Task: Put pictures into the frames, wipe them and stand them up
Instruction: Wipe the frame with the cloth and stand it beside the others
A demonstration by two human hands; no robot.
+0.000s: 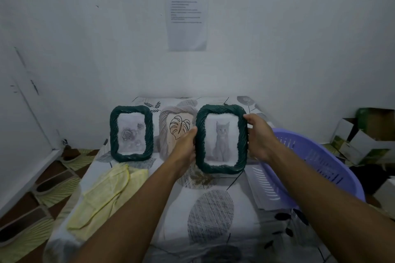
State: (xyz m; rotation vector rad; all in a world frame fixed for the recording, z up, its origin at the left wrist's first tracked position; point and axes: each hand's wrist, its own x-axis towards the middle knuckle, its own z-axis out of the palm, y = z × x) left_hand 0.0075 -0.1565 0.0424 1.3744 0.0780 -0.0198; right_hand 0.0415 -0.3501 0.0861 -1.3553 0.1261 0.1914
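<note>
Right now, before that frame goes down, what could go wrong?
The cat frame, held by its edges in the left hand and right hand, could knock the beige frame standing behind the left hand.
The spot beside the purple basket looks tight; the frame may catch its rim and tip.

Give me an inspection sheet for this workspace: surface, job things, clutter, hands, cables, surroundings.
Surface: table, covered in patterned fabric.
Job's things: rose frame and leaf frame standing at the back; cat frame upright, held; yellow cloth lying at the left.
Clutter: purple basket at the table's right edge.
Hands: left hand grips the cat frame's left side, right hand its right side.
Cables: nothing seen.
Surroundings: printed sheet on the wall, cardboard boxes at right, slippers on the floor at left.
</note>
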